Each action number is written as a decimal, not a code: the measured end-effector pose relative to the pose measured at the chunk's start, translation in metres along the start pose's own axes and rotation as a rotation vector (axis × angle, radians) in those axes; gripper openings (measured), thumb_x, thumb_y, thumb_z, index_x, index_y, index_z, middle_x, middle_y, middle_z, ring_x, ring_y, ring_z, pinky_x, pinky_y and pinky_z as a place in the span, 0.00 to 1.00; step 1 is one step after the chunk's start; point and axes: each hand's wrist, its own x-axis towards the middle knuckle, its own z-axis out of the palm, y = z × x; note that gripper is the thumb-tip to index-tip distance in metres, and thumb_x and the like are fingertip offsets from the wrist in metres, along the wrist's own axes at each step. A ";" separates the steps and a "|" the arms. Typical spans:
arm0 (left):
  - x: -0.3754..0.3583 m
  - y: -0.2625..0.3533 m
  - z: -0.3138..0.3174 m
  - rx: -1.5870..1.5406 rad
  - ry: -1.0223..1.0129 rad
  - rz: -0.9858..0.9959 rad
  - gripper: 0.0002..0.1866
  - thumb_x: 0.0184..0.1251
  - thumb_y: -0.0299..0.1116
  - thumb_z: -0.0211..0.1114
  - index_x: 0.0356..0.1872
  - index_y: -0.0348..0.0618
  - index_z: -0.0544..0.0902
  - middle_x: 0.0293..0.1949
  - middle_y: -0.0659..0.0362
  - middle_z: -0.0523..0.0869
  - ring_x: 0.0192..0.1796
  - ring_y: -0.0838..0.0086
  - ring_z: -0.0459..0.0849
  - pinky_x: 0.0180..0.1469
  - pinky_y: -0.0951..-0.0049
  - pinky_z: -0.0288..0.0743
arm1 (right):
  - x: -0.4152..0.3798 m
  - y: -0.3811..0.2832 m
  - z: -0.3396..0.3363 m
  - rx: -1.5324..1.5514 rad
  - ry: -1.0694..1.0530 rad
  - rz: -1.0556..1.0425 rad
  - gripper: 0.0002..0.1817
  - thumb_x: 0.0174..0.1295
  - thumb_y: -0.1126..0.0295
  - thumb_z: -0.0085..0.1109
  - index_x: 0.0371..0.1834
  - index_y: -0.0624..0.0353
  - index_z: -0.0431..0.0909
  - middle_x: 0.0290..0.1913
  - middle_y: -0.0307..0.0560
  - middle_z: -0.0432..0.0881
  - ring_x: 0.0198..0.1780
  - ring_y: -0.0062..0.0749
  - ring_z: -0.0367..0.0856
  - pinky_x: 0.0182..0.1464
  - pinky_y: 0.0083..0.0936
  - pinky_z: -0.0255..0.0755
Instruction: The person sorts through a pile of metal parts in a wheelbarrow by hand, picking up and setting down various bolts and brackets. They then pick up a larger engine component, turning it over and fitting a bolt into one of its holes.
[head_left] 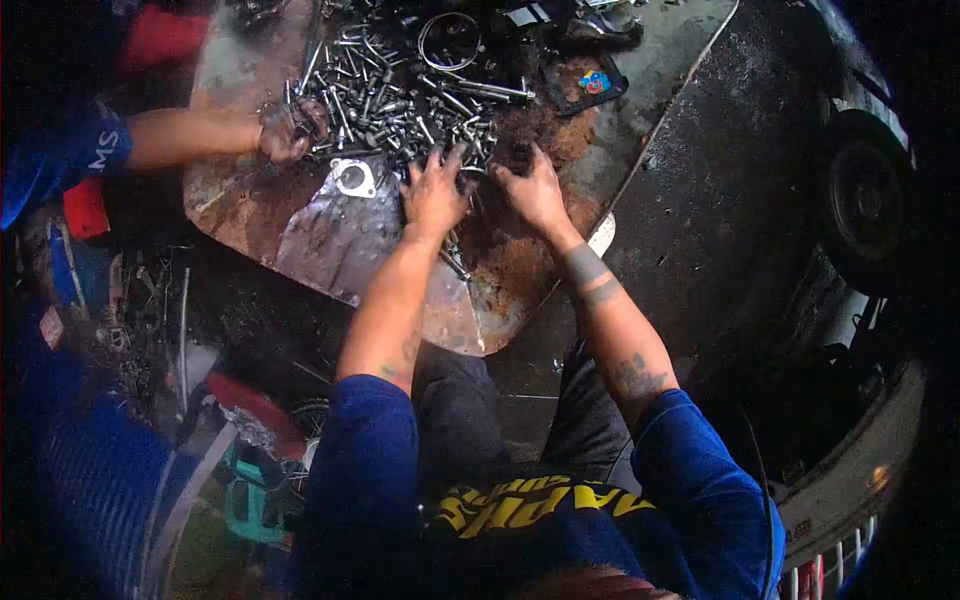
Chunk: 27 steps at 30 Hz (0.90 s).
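Observation:
A heap of loose metal bolts (390, 110) lies on the worn metal sheet (320, 245) of the table. My left hand (434, 195) rests at the heap's near edge, fingers spread over the bolts. To its right, my right hand (532, 187) is on the dark, dirty surface, with thumb and fingers apart and nothing visible between them. A flat silver flange with a large round hole (368, 190) lies left of my left hand. Several bolts trail down beside my left wrist. A coiled wire ring (450, 20) is beyond the heap.
Another person's hand (287, 133) reaches into the heap from the left. A dark tray with a colourful sticker (606, 92) sits at the back right. A wheel (868, 200) stands at the far right. Below left are a red object (258, 408) and a teal plastic item (250, 500).

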 end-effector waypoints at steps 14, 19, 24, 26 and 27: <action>0.010 0.019 -0.044 0.199 -0.272 -0.047 0.30 0.41 0.36 0.61 0.53 0.58 0.65 0.49 0.50 0.68 0.54 0.52 0.65 0.53 0.44 0.55 | 0.016 -0.023 0.017 -0.467 -0.138 -0.171 0.33 0.44 0.61 0.57 0.54 0.64 0.58 0.50 0.66 0.62 0.50 0.58 0.64 0.50 0.39 0.64; 0.007 0.012 -0.049 0.227 -0.294 -0.034 0.30 0.43 0.38 0.62 0.52 0.54 0.65 0.46 0.48 0.71 0.49 0.52 0.70 0.50 0.51 0.63 | 0.015 -0.024 0.014 -0.741 -0.192 -0.196 0.20 0.46 0.70 0.48 0.46 0.61 0.66 0.44 0.56 0.67 0.47 0.49 0.69 0.45 0.44 0.67; -0.015 -0.023 -0.051 0.181 -0.250 -0.040 0.25 0.46 0.42 0.61 0.47 0.47 0.68 0.43 0.43 0.72 0.45 0.51 0.73 0.45 0.58 0.68 | 0.012 -0.014 0.018 -0.761 -0.211 -0.186 0.22 0.47 0.73 0.47 0.49 0.63 0.64 0.45 0.55 0.67 0.45 0.43 0.70 0.38 0.32 0.72; -0.026 -0.025 -0.053 0.159 -0.241 -0.049 0.24 0.47 0.40 0.60 0.47 0.45 0.69 0.43 0.42 0.72 0.44 0.50 0.73 0.46 0.58 0.68 | 0.012 -0.011 0.021 -0.749 -0.134 -0.226 0.23 0.47 0.73 0.47 0.50 0.63 0.63 0.45 0.55 0.67 0.44 0.43 0.71 0.37 0.30 0.73; -0.028 -0.027 -0.055 0.138 -0.230 -0.056 0.23 0.47 0.38 0.59 0.46 0.42 0.69 0.43 0.42 0.72 0.44 0.48 0.72 0.46 0.59 0.68 | 0.013 -0.011 0.024 -0.734 -0.053 -0.265 0.24 0.47 0.74 0.47 0.51 0.64 0.63 0.46 0.55 0.66 0.44 0.42 0.71 0.35 0.27 0.74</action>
